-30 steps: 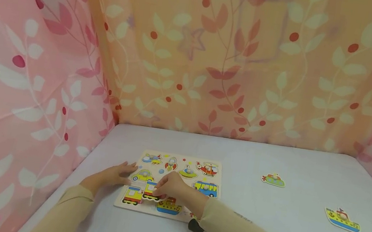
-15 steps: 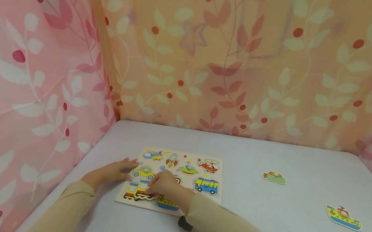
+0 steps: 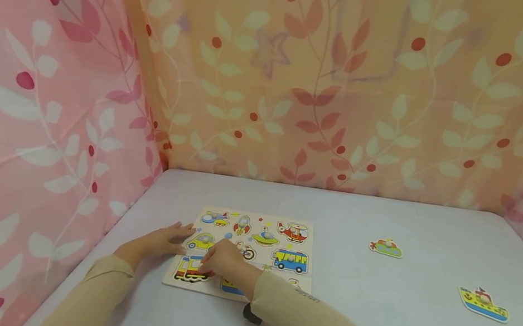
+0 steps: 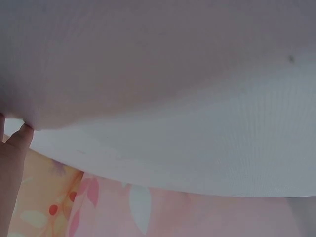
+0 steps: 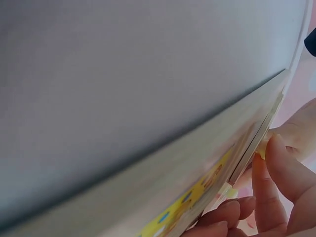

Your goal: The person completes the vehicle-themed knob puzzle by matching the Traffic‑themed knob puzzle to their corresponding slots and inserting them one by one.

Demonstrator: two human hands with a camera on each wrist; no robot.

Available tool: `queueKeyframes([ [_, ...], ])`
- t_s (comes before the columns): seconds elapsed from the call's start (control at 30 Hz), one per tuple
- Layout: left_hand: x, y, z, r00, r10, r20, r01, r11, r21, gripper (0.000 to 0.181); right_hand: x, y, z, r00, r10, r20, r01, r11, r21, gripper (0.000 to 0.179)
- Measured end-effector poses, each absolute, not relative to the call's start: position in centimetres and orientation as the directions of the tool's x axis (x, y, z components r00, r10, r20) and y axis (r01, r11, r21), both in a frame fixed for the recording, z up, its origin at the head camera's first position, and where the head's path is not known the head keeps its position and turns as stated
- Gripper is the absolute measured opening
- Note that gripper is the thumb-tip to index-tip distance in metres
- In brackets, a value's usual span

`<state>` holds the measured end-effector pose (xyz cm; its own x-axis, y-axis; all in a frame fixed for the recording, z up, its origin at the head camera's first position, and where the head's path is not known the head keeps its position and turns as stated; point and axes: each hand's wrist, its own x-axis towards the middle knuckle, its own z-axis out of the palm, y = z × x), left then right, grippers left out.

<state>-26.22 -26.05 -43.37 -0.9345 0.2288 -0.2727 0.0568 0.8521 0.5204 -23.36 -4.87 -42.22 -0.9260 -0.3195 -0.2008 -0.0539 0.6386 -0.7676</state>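
A wooden knob puzzle board (image 3: 199, 289) with printed vehicles lies on the left half of the table. My right hand (image 3: 224, 263) pinches a train piece (image 3: 193, 269) over the printed train at the board's lower left corner. The right wrist view shows thumb and forefinger on its small yellowish knob (image 5: 262, 148), the piece lying close to the board face. Whether it sits flush in its recess I cannot tell. My left hand (image 3: 159, 242) rests at the board's left edge, fingers extended. Only part of that hand (image 4: 12, 173) shows in the left wrist view.
A green submarine piece (image 3: 387, 247) and a yellow and blue ship piece (image 3: 483, 304) lie apart on the right of the table. Plane, rocket, saucer, helicopter, car and bus (image 3: 290, 261) pieces sit in the board. Floral curtains (image 3: 270, 102) rise behind and at the sides.
My right hand has moved left with the train piece, bringing it over the printed train, which it now mostly covers. The left hand has stayed at the board's edge.
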Motion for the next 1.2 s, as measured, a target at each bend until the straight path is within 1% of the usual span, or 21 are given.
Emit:
queueKeyframes([
  [0.17,-26.2,-25.9,-43.2,-0.936,0.222,-0.274,0.050,0.852,0.520,0.069,-23.3,-5.2,-42.0,-0.930,-0.299,-0.212,-0.036,0.651,-0.759,0.013],
  [0.27,-26.1,-25.9,-43.0,-0.936,0.229,-0.267,0.062,0.855,0.516,0.069,-23.1,-5.5,-41.9,-0.926,-0.312,-0.212,-0.034,0.630,-0.776,0.014],
  [0.37,-26.0,-26.0,-42.9,-0.936,0.242,-0.256,0.079,0.853,0.517,0.067,-22.9,-5.8,-41.8,-0.924,-0.326,-0.199,-0.050,0.621,-0.782,0.015],
  [0.6,-26.1,-26.0,-42.6,-0.935,0.249,-0.251,0.088,0.852,0.517,0.065,-22.9,-6.4,-41.4,-0.924,-0.350,-0.155,-0.125,0.657,-0.743,0.018],
  [0.73,-26.0,-26.1,-42.5,-0.932,0.262,-0.250,0.098,0.848,0.521,0.064,-22.7,-6.6,-41.4,-0.913,-0.371,-0.168,-0.135,0.664,-0.736,0.018],
  [0.87,-25.8,-26.1,-42.7,-0.930,0.278,-0.242,0.121,0.851,0.511,0.069,-22.4,-6.7,-41.5,-0.897,-0.404,-0.178,-0.168,0.685,-0.709,0.019],
  [0.97,-25.8,-26.0,-43.0,-0.934,0.257,-0.247,0.099,0.854,0.511,0.073,-22.4,-6.6,-41.5,-0.892,-0.415,-0.179,-0.179,0.688,-0.703,0.016],
  [1.1,-25.8,-25.9,-43.1,-0.937,0.249,-0.246,0.092,0.854,0.513,0.074,-22.8,-6.2,-41.8,-0.892,-0.408,-0.193,-0.133,0.645,-0.752,0.005],
  [1.2,-25.9,-25.9,-43.2,-0.936,0.254,-0.243,0.100,0.855,0.509,0.073,-23.4,-5.5,-42.3,-0.900,-0.389,-0.194,-0.081,0.588,-0.804,0.011],
])
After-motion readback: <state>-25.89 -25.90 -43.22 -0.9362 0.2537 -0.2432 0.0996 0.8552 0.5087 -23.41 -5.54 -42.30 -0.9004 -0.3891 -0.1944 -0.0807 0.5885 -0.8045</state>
